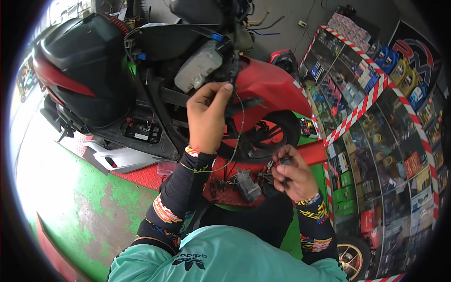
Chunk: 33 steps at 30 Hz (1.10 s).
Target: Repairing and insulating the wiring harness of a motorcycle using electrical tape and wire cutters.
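Observation:
My left hand [206, 115] is raised at the opened front of a scooter [87, 70], thumb and forefinger pinched on a thin greenish wire [243, 120] beside a black cable bundle [235, 63]. From there the wire curves down and back across my left forearm. Lower and to the right, my right hand [296, 176] is closed around a small dark part [284, 163], whose kind I cannot make out. A grey metal unit [199, 68] sits on the scooter just above my left hand. Below, a dusty grey box [247, 185] lies among loose cables.
The scooter stands on a red platform [136, 175] over a worn green floor [94, 207]. A silver-grey body panel [117, 157] lies along its side. At right are glass display cases [376, 141] edged with red-white tape. A wheel with a gold rim [351, 258] stands at lower right.

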### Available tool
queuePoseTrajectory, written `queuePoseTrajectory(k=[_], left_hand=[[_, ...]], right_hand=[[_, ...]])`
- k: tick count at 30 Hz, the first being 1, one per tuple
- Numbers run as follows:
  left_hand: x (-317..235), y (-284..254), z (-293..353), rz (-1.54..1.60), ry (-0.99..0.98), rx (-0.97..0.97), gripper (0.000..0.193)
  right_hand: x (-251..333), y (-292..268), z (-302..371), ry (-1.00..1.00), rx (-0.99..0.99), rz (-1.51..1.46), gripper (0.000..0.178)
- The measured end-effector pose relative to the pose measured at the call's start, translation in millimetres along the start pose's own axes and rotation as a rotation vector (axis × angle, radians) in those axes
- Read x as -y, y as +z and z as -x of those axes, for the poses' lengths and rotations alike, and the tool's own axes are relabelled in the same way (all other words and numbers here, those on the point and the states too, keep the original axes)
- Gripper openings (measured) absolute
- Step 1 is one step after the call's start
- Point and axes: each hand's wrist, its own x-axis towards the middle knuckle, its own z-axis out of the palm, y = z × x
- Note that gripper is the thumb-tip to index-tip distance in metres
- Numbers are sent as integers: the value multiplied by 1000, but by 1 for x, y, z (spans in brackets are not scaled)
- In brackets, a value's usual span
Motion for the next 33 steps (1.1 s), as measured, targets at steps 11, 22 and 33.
queuePoseTrajectory(k=[11,22,33], left_hand=[[3,8,8,66,47,-67,26],[13,3,7,88,158,-6,28],[7,9,5,217,-87,18,26]], right_hand=[[94,80,-49,-436,49,841,9],[117,91,-107,-224,158,898,11],[102,76,-96,43,89,402,37]])
